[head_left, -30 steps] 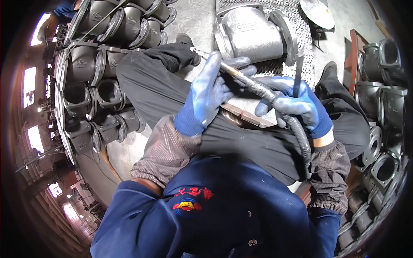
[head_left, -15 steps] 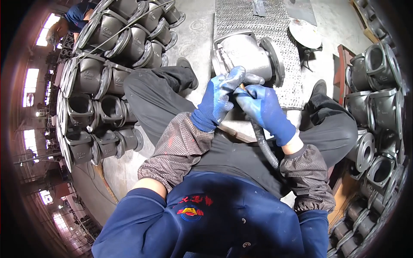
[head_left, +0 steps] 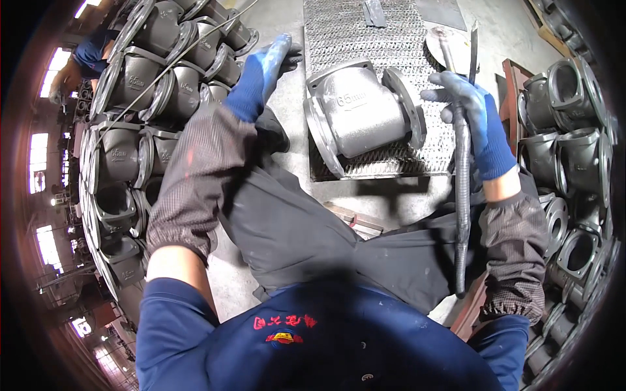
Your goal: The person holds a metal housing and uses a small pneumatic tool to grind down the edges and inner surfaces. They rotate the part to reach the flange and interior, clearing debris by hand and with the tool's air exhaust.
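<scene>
A grey cast-metal valve body point(head_left: 365, 107) with flanges lies on its side on a ribbed metal plate point(head_left: 352, 39) in front of me. My left hand point(head_left: 270, 65), in a blue coated glove, is raised left of the casting with fingers stretched out and nothing in it. To the casting's right, my gloved right hand point(head_left: 466, 101) grips a slim rod-like tool point(head_left: 447, 52) with a grey ribbed hose point(head_left: 462, 215). The hose hangs down past my right thigh. The tool's far tip is over a round pale disc, and its exact kind is unclear.
Stacked grey valve castings point(head_left: 130, 78) stand close on my left, with more castings point(head_left: 580, 159) on my right. A round pale stool top point(head_left: 456, 49) stands beyond the plate. Another person point(head_left: 85, 62) bends at the far left. A reddish frame point(head_left: 515, 98) borders the right-hand stack.
My hands have parted from in front of the casting, left hand up and left, right hand rightward with the tool and hose. The casting now sits turned, its front uncovered.
</scene>
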### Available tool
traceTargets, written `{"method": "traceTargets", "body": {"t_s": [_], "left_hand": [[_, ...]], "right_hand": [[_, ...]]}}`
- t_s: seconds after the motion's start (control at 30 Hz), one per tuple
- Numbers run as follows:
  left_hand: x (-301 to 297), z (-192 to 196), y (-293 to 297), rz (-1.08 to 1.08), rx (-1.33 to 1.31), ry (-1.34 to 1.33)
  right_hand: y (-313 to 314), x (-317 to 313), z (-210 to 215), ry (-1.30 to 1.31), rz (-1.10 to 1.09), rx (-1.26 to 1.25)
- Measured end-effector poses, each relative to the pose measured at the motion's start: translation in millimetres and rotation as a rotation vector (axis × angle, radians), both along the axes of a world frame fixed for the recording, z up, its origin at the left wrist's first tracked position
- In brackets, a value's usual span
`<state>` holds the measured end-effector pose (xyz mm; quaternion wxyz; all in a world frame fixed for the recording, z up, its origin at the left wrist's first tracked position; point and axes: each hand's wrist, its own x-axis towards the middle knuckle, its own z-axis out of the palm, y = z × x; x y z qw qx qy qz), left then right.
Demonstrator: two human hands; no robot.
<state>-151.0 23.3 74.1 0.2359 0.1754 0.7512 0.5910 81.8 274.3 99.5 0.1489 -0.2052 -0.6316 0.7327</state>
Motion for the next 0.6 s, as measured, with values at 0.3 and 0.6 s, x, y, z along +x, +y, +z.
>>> {"method": "traceTargets", "body": {"t_s": [0.3,0.6], "left_hand": [[-11.9,-68.7,62.2,-0.338,-0.441,-0.324],[-14.3,-51.5,66.8,-0.434,-0.461,0.46]], "right_hand": [[8.1,-40.3,-96.9,-0.393,-0.167,-0.111],[-8.5,-67.1,-64.6,-0.296,-0.29,0.207]]}}
